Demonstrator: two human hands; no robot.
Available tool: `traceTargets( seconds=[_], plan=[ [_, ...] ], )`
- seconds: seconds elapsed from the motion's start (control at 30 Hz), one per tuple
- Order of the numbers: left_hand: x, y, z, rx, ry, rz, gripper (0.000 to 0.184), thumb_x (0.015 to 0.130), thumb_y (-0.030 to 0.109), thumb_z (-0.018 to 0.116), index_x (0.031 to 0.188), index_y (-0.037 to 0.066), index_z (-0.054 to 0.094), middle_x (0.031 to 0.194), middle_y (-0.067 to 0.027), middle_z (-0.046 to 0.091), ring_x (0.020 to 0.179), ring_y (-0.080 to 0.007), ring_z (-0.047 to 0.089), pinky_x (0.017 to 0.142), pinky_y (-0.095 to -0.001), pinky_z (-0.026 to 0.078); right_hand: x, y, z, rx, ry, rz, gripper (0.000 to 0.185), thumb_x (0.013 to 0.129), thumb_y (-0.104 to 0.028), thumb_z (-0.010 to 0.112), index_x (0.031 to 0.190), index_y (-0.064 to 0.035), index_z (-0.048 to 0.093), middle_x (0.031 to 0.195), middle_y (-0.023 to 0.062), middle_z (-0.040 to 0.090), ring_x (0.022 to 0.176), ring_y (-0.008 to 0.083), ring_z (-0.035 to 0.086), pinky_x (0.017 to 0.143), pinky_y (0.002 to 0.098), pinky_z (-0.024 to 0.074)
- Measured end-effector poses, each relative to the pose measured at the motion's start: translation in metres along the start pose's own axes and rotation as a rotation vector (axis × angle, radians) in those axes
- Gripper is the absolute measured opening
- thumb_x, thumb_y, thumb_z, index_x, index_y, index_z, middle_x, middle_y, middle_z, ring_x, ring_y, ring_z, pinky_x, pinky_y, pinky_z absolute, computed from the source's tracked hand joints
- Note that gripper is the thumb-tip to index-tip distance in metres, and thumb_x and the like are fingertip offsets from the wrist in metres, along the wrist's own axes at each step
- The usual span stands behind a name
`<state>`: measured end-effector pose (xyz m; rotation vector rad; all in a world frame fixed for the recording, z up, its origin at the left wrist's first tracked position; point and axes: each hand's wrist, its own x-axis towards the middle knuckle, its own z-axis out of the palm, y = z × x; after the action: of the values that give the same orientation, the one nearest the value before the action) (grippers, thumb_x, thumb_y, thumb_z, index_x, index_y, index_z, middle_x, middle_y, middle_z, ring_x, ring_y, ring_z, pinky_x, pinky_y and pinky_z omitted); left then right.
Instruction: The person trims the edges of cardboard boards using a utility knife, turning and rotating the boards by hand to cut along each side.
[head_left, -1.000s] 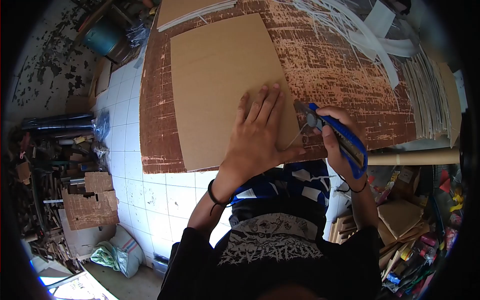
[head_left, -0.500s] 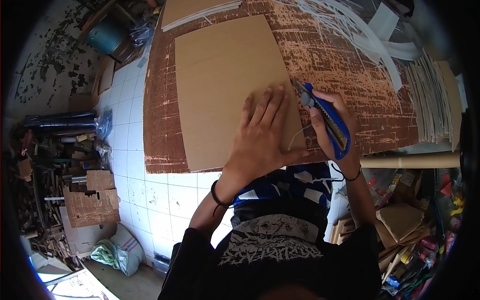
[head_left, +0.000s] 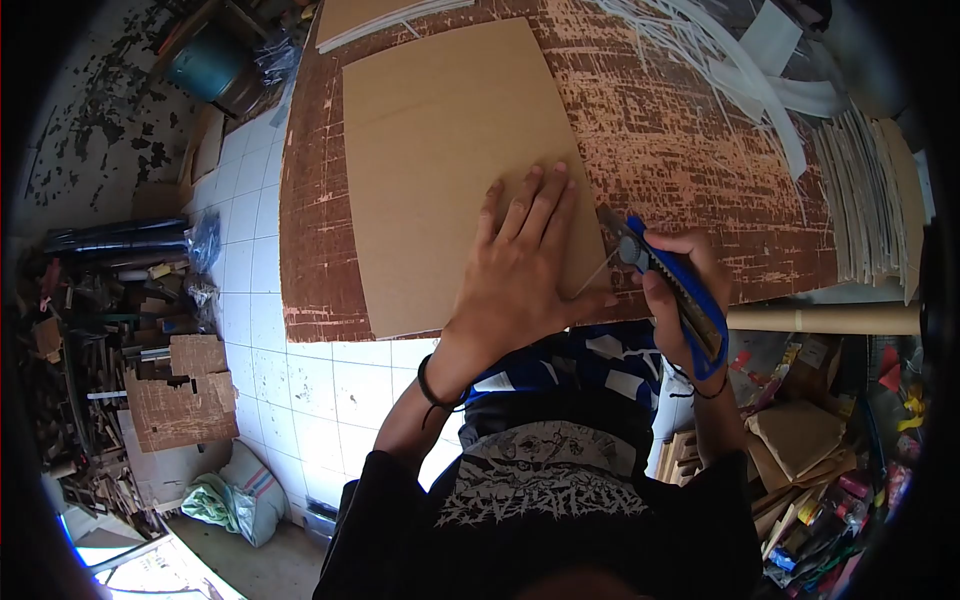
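Note:
A brown sheet of board [head_left: 440,150] lies on the scored wooden tabletop [head_left: 680,150]. My left hand [head_left: 525,250] rests flat on the sheet's lower right part, fingers spread and pointing away from me. Just right of the sheet, my right hand [head_left: 690,285] grips a blue box cutter [head_left: 690,300], its blade end at the sheet's right edge. A thin pale strip [head_left: 597,274] sticks out at the edge between my left thumb and fingers.
Stacked sheets [head_left: 390,22] lie at the table's far left, and a bundle of boards [head_left: 865,200] stands at the right. White offcut strips [head_left: 745,75] curl at the far right. A cardboard tube [head_left: 825,319] is beside the near right edge.
My right hand has drawn the box cutter toward me and slightly right, along the sheet's right edge. My left hand stays pressed on the sheet.

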<state>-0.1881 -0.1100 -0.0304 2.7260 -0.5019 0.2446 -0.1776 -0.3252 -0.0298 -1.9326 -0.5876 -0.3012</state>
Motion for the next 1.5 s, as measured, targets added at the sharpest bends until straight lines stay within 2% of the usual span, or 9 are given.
traceTargets(
  seconds=[0.2, 0.3, 0.6, 0.9, 1.1, 1.13, 1.23, 1.33, 1.5],
  plan=[
    [-0.001, 0.0, 0.002, 0.022, -0.004, 0.0, 0.115, 0.072, 0.072, 0.073, 0.151, -0.003, 0.036, 0.16, -0.0179, 0.032, 0.151, -0.0315, 0.024, 0.124, -0.0536, 0.012, -0.04, -0.021, -0.013, 0.145, -0.001, 0.176, 0.027, 0.087, -0.011, 0.063, 0.11, 0.0022, 0.06, 0.074, 0.0088, 0.069, 0.065, 0.0156, 0.068, 0.064, 0.026, 0.0528],
    [0.0, 0.001, 0.001, 0.024, -0.019, -0.001, 0.117, 0.071, 0.073, 0.072, 0.151, -0.003, 0.035, 0.161, -0.018, 0.03, 0.152, -0.0315, 0.023, 0.124, -0.0537, 0.012, -0.043, -0.024, -0.01, 0.167, 0.036, 0.214, 0.028, 0.087, -0.011, 0.063, 0.111, 0.0024, 0.059, 0.076, 0.009, 0.069, 0.067, 0.0152, 0.069, 0.065, 0.0264, 0.054],
    [-0.002, 0.001, 0.002, 0.038, -0.022, 0.007, 0.123, 0.07, 0.079, 0.068, 0.152, -0.005, 0.032, 0.16, -0.0198, 0.03, 0.152, -0.0329, 0.022, 0.124, -0.0546, 0.011, -0.048, -0.027, -0.008, 0.037, 0.022, 0.092, 0.027, 0.085, -0.009, 0.062, 0.11, 0.0018, 0.06, 0.075, 0.0099, 0.064, 0.059, 0.0113, 0.058, 0.058, 0.0247, 0.0454],
    [-0.002, -0.001, 0.002, 0.053, -0.005, 0.038, 0.127, 0.066, 0.083, 0.067, 0.151, -0.005, 0.034, 0.16, -0.0203, 0.031, 0.151, -0.0334, 0.023, 0.123, -0.0556, 0.012, -0.07, -0.032, -0.013, 0.094, 0.042, 0.206, 0.026, 0.081, -0.007, 0.062, 0.106, 0.0025, 0.062, 0.071, 0.0081, 0.062, 0.062, 0.0115, 0.058, 0.059, 0.0254, 0.0448],
    [-0.002, 0.0, 0.001, 0.058, -0.015, 0.025, 0.13, 0.063, 0.086, 0.066, 0.151, -0.005, 0.035, 0.16, -0.02, 0.031, 0.151, -0.0331, 0.023, 0.124, -0.0552, 0.012, -0.058, -0.031, -0.032, 0.11, -0.062, 0.188, 0.026, 0.087, -0.015, 0.061, 0.106, 0.0027, 0.062, 0.07, 0.0068, 0.062, 0.062, 0.0102, 0.057, 0.059, 0.0258, 0.0451],
    [-0.002, 0.0, 0.001, 0.057, -0.008, 0.028, 0.13, 0.064, 0.086, 0.065, 0.151, -0.005, 0.035, 0.16, -0.0199, 0.031, 0.151, -0.0329, 0.024, 0.124, -0.0552, 0.012, -0.054, -0.03, -0.037, 0.15, -0.084, 0.237, 0.046, 0.094, -0.039, 0.065, 0.112, 0.0026, 0.059, 0.092, 0.0119, 0.068, 0.079, 0.0132, 0.065, 0.072, 0.0256, 0.0513],
    [-0.003, 0.0, 0.003, 0.055, 0.004, 0.039, 0.127, 0.067, 0.086, 0.063, 0.151, -0.005, 0.035, 0.159, -0.0197, 0.031, 0.151, -0.0326, 0.024, 0.124, -0.0549, 0.012, -0.024, -0.03, -0.019, 0.168, 0.14, 0.223, 0.041, 0.098, -0.033, 0.062, 0.117, 0.0033, 0.058, 0.099, 0.0132, 0.068, 0.087, 0.0154, 0.067, 0.077, 0.0269, 0.0523],
    [-0.002, -0.002, 0.005, 0.099, 0.014, 0.04, 0.12, 0.073, 0.082, 0.061, 0.151, -0.005, 0.034, 0.159, -0.02, 0.031, 0.151, -0.0324, 0.024, 0.124, -0.0545, 0.012, 0.012, -0.001, 0.002, 0.156, 0.115, 0.076, 0.026, 0.099, -0.015, 0.062, 0.12, 0.0001, 0.058, 0.092, 0.0101, 0.069, 0.073, 0.0098, 0.063, 0.067, 0.0251, 0.0503],
    [-0.003, -0.002, 0.002, 0.107, -0.019, 0.035, 0.109, 0.082, 0.074, 0.06, 0.152, -0.004, 0.032, 0.159, -0.02, 0.031, 0.151, -0.0318, 0.023, 0.124, -0.0538, 0.012, 0.044, 0.003, 0.018, 0.082, 0.01, 0.075, 0.026, 0.097, -0.009, 0.062, 0.122, -0.0031, 0.058, 0.083, 0.0084, 0.07, 0.072, 0.0094, 0.066, 0.066, 0.0248, 0.0501]
  ],
)
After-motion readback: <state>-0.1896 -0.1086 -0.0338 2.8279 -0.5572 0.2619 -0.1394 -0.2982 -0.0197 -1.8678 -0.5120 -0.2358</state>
